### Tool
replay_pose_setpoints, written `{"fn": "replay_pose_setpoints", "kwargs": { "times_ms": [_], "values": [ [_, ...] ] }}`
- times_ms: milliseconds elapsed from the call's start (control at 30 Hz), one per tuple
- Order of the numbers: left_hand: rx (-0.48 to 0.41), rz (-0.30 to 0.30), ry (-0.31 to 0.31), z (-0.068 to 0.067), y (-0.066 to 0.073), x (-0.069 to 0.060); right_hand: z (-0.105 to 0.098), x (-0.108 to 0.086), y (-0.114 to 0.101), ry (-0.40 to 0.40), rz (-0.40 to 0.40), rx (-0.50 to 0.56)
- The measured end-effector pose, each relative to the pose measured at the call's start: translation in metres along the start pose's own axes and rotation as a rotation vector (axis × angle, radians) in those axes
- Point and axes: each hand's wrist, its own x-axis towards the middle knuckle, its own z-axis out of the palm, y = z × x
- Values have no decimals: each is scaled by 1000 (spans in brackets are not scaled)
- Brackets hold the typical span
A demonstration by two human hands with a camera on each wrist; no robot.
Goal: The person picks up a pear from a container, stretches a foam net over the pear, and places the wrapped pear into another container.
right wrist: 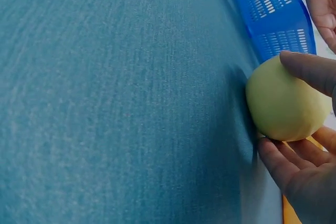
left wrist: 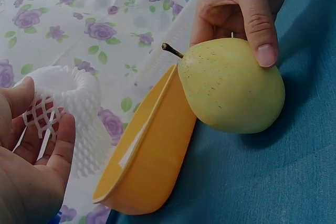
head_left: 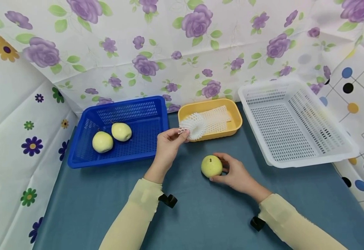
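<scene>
The finely speckled, yellow-green pear (dark stem attached) is gripped by the right hand; the left hand pinches white foam netting.

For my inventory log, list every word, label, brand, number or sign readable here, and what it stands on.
None: no readable text shows in any view.
The pears, foam net sleeves, blue basket, yellow tray and white basket show no lettering; the wall sheets carry only flowers, leaves, dots and lines.

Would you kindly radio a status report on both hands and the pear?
Left hand pinching white foam net. Right hand gripping pear, unwrapped. No obstruction apparent; yellow basket close by.
</scene>
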Motion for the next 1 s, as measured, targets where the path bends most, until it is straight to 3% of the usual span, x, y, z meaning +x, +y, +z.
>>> {"fn": "replay_pose_setpoints", "kwargs": {
  "times_ms": [400, 567, 833, 1000],
  "values": [
    [14, -13, 12, -1, 4, -3, -6, -7, 4, 45, 91, 41],
    [18, -15, 12, -1, 5, -4, -10, -12, 0, 45, 142, -23],
    [21, -11, 8, -1, 3, -4, -12, -21, -10, 12, 296, -112],
    [26, -19, 3, -1, 1, -5, -13, -22, -12, -2, 329, -161]
  ]
}}
